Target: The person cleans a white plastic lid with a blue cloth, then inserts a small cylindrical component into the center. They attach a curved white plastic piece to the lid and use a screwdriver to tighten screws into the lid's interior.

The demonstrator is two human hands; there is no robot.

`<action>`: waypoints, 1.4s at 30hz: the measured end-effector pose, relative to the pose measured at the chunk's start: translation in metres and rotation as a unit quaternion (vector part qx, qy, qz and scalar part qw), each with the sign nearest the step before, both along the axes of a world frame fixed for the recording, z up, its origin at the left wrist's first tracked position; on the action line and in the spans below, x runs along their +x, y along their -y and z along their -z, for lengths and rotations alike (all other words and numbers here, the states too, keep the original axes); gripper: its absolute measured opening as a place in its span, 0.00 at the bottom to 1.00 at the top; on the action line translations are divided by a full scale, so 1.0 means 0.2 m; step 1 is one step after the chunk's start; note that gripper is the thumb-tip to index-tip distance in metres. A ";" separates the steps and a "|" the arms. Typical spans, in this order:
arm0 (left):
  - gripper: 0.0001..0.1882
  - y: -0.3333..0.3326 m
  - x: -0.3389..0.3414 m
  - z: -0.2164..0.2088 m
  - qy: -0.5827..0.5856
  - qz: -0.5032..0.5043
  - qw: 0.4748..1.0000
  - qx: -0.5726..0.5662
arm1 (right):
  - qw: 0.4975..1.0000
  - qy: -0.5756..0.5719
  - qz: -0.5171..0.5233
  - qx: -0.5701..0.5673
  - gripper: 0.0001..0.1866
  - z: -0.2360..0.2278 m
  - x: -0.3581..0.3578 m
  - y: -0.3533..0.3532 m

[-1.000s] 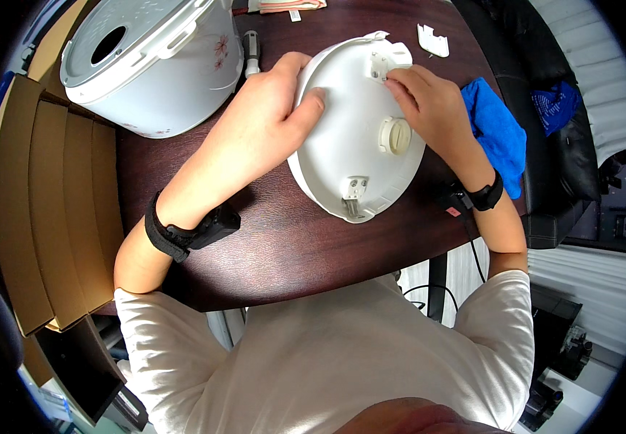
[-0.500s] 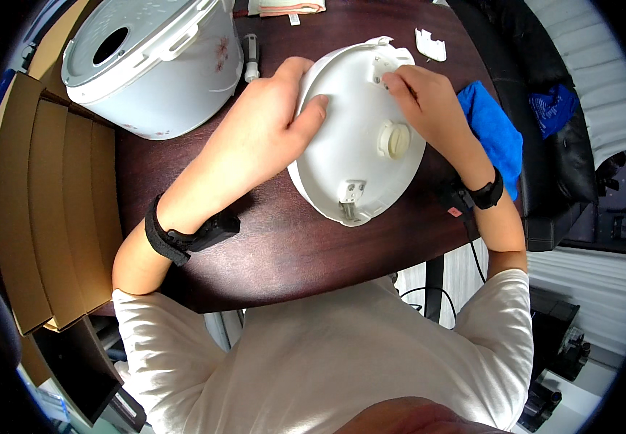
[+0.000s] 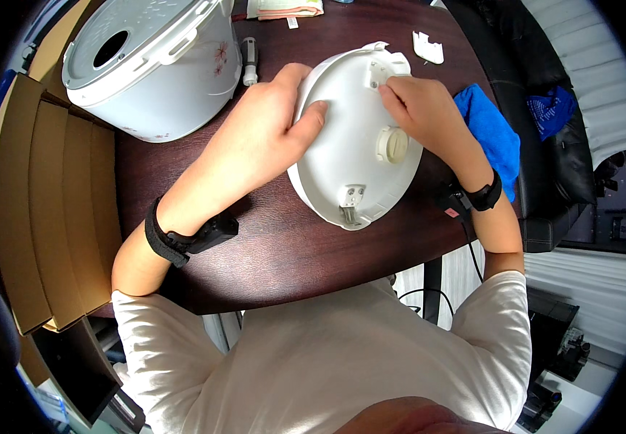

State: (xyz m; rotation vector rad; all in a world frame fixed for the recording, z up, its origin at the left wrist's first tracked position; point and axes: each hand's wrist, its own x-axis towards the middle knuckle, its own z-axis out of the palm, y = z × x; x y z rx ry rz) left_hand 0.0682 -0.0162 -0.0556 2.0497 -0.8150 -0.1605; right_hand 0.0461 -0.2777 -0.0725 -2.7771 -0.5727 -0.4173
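Note:
A white oval rice cooker lid (image 3: pixel 345 145) is tilted above the table with its hollow inner side facing me. My left hand (image 3: pixel 280 108) grips its left rim, with the thumb over the inside face. At the lid's far right, the fingers of my right hand (image 3: pixel 418 105) are pinched together beside a small metal bracket (image 3: pixel 377 75). Whatever they hold, if anything, is hidden or too small to make out. A round cream cap (image 3: pixel 394 146) sits on the lid below that hand. Another metal bracket (image 3: pixel 353 195) is at the near end.
A white rice cooker body (image 3: pixel 161 87) with a flower print stands at the left, a grey-handled screwdriver (image 3: pixel 250 61) beside it. A small white plastic piece (image 3: pixel 427 48), a blue cloth (image 3: pixel 490 141) and a folded towel (image 3: pixel 284 7) lie around the dark table (image 3: pixel 269 253). Cardboard (image 3: pixel 56 210) borders the left side.
The lid's far end has dipped slightly toward me. My right fingers have shifted a little down and left next to the bracket, while my left hand keeps its hold.

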 end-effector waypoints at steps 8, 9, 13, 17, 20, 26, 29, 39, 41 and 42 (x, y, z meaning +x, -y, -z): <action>0.15 0.00 0.01 0.02 0.020 0.018 0.999 -0.036 | 0.997 -0.013 0.016 0.075 0.07 -0.05 -0.06 0.01; 0.15 0.00 0.01 0.02 0.034 0.017 0.998 -0.046 | 0.997 0.011 0.000 0.077 0.06 -0.04 -0.06 0.00; 0.17 -0.01 0.00 0.01 0.010 0.011 1.000 -0.006 | 0.995 0.033 -0.027 0.087 0.06 0.00 -0.04 0.01; 0.17 -0.01 0.00 0.00 -0.008 0.012 1.000 0.007 | 0.998 0.036 -0.021 0.044 0.07 0.01 -0.02 0.01; 0.17 0.00 0.00 0.01 0.004 0.016 1.000 -0.003 | 0.997 0.041 -0.012 0.059 0.06 -0.01 -0.02 -0.01; 0.16 -0.01 0.01 0.03 0.013 0.017 1.000 -0.019 | 0.995 0.002 0.019 0.095 0.07 -0.04 -0.09 0.00; 0.16 0.00 0.01 0.04 0.015 0.015 1.000 -0.018 | 0.996 0.039 -0.020 0.076 0.07 -0.01 -0.07 0.01; 0.16 0.00 0.00 0.05 0.001 0.026 0.999 -0.025 | 0.997 0.042 -0.002 0.060 0.05 0.03 -0.04 0.00; 0.16 0.00 0.00 0.05 0.008 0.023 0.999 -0.023 | 0.998 0.024 0.000 0.062 0.05 0.01 -0.06 0.01; 0.16 0.00 0.01 0.06 0.012 0.022 0.999 -0.024 | 0.998 0.019 -0.006 0.052 0.05 0.00 -0.07 0.01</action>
